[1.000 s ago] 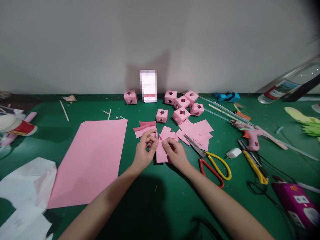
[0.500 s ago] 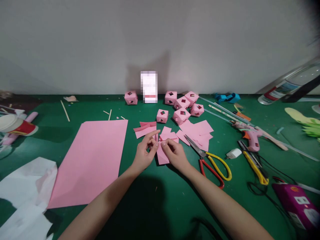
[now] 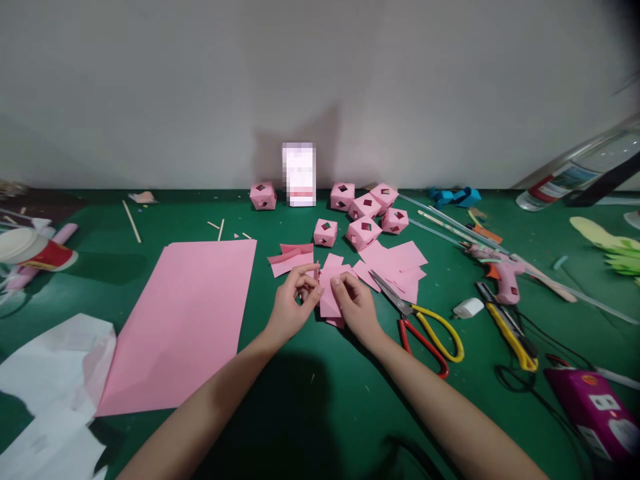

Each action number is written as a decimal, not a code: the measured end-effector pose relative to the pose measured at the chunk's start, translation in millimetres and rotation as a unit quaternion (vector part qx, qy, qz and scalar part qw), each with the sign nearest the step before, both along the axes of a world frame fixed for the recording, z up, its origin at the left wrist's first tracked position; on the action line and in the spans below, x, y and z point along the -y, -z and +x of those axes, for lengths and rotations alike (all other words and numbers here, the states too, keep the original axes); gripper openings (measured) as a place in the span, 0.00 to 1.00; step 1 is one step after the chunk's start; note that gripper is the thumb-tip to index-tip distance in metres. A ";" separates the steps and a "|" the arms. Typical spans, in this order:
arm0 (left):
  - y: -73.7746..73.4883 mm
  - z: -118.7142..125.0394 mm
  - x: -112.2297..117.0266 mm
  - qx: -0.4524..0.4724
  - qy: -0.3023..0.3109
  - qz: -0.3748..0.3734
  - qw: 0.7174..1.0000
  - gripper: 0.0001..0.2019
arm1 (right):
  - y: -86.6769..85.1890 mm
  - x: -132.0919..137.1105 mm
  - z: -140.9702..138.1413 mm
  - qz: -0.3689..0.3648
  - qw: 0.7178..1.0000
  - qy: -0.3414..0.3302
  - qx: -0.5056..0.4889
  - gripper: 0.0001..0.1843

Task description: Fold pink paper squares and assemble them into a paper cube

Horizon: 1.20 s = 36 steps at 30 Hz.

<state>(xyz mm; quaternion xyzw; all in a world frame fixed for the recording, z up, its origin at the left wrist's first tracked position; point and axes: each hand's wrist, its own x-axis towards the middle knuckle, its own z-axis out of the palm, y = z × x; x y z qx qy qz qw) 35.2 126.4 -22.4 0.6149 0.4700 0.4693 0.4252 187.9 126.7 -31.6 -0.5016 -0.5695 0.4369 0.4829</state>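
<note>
A small pink paper piece [image 3: 329, 305] is held up between my two hands, over other pink paper on the table. My right hand [image 3: 359, 308] pinches it at its right side, thumb in front. At its left edge is my left hand [image 3: 293, 303], fingers curled and thumb tip against the paper; the exact grip is partly hidden. Left of the piece lie folded pink strips [image 3: 293, 260]. Cut pink squares [image 3: 395, 263] are piled to the right. Resting partly on these are scissors [image 3: 407, 309] with one red and one yellow handle, blades pointing away.
Several pink paper cubes [image 3: 363, 231] with cut-out holes stand behind. A large pink sheet [image 3: 200, 313] and white paper [image 3: 55, 367] lie left, near a paper cup [image 3: 43, 250]. Right are a glue gun [image 3: 507, 280], a yellow cutter [image 3: 515, 337], a white adapter [image 3: 469, 307] and a bottle [image 3: 565, 180].
The pink piece now sits flatter and higher between my hands, covering the paper beneath. My right thumb has slid slightly right, so the hands are a little farther apart.
</note>
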 end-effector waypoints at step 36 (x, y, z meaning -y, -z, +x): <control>-4.2 2.1 2.7 -0.141 -0.054 0.163 0.975 0.04 | -9.8 7.5 -1.9 0.093 0.991 0.046 0.086 0.04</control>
